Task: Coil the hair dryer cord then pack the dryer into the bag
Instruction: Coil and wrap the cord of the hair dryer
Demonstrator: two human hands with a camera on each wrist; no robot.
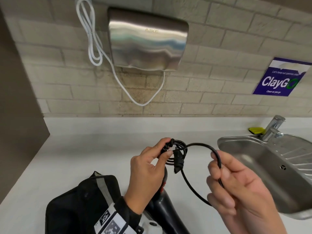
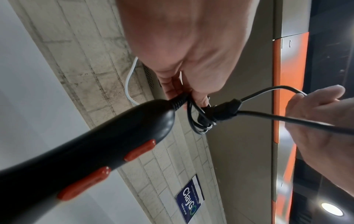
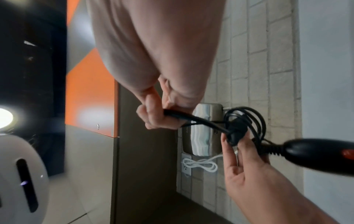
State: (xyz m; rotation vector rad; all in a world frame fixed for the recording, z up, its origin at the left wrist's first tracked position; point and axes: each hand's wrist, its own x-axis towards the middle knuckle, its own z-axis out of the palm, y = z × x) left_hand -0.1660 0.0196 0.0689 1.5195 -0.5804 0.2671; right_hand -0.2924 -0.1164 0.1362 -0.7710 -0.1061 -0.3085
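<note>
I count one black hair dryer with two red switches, one black cord, one plug and one black bag. My left hand pinches the small bundle of cord loops between thumb and curled fingers, with the plug lying against the bundle. My right hand curls its fingers round the loose length of cord, which arcs from the bundle. The dryer hangs just below my left hand, beside the bag, which lies on the white desk. Right of the bag is one steel sink with one tap. Above the bag, on the brick wall, hang one hand dryer and one blue sign.
</note>
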